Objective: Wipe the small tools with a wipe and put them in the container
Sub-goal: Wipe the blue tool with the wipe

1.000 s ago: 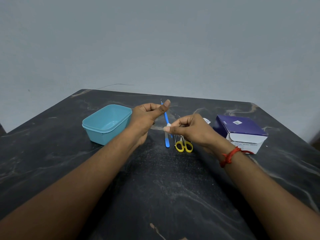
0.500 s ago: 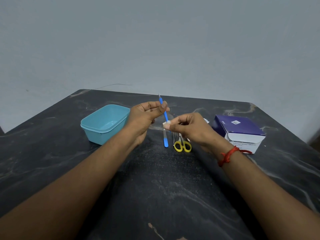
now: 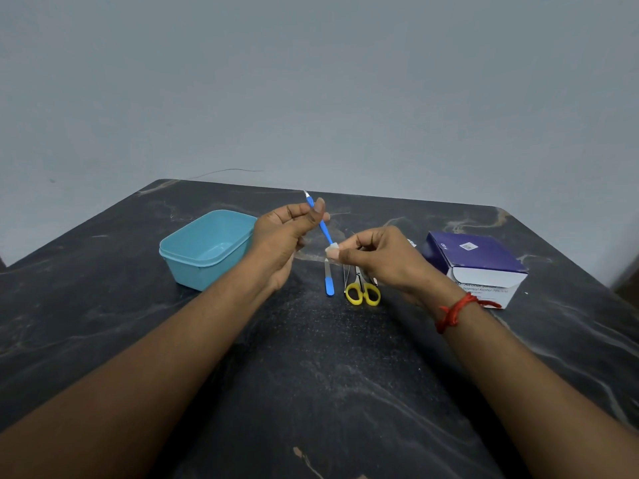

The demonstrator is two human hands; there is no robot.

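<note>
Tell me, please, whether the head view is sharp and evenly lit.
Head view: soft, even light, no glare on the table; wide-angle stretch toward the frame's edges; tool and wipe fairly sharp; small print on the box blurred.

Wall: was plain grey-blue, filling 9 through 3 o'clock.
Line on wall: was thin, dark and curved, toward 11 o'clock, just above the table's far edge.
Table: was black stone-patterned with pale veins, filling 4 through 8 o'clock.
Light: was soft and even.

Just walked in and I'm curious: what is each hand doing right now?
Left hand: holding the blue tool.
Right hand: pinching the wipe at that tool's lower end.
</note>
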